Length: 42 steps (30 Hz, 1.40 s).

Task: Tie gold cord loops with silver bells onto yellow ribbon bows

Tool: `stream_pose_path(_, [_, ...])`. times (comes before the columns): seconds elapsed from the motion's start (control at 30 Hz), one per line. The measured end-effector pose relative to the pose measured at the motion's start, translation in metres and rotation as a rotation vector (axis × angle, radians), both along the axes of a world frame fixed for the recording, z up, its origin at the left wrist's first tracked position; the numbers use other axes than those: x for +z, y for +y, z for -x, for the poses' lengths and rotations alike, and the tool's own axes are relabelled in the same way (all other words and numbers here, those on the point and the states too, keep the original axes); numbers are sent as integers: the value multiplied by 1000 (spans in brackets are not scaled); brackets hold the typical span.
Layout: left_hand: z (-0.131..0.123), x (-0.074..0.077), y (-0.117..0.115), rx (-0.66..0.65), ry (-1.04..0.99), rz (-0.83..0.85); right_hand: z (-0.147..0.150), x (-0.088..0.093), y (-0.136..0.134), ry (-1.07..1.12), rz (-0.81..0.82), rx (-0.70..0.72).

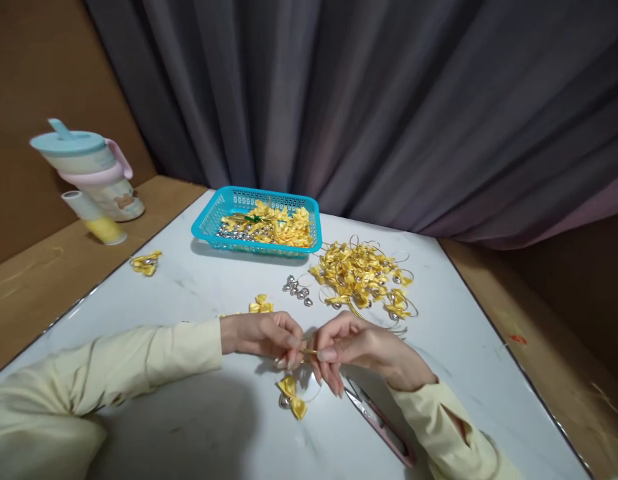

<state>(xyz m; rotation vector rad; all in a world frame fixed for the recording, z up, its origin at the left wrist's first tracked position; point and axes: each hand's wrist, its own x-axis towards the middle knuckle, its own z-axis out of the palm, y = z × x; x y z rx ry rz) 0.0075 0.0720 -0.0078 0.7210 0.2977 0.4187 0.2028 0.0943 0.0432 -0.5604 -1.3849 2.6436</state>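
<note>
My left hand point(276, 337) and my right hand point(356, 348) meet over the front middle of the table. Both pinch a short length of thin gold cord point(309, 351) between thumb and fingertips. Just below them lies a yellow ribbon bow point(299, 407) with a small silver charm point(284, 402), and a thin loop of cord runs from it towards my right hand. Beside my right hand rests a pair of thread snips point(381, 427), blades pointing at my fingers. Another yellow bow point(261, 305) lies behind my left wrist.
Behind my hands are several loose silver charms point(297, 291) and a heap of corded yellow bows point(359, 270). A turquoise basket point(256, 249) holds more bows and charms. At left stand a lidded cup point(96, 170) and a white-and-yellow tube point(95, 219); a bow bundle point(146, 263) lies nearby.
</note>
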Motion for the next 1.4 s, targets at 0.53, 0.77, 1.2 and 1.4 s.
stream_pose_path(0.53, [-1,9,-2,-75,155,-82,2,-3,2,-2,52,60])
stream_pose_path(0.77, [-1,9,-3,-71,169,-80,0,-4,2,-6,3,80])
stream_pose_path(1.2, [1,24,1,-129,329,-227,1,9,-1,-191,-312,112])
stream_pose_path(1.4, [7,76,19,-230,378,-600,1,42,2,-252,-596,-1])
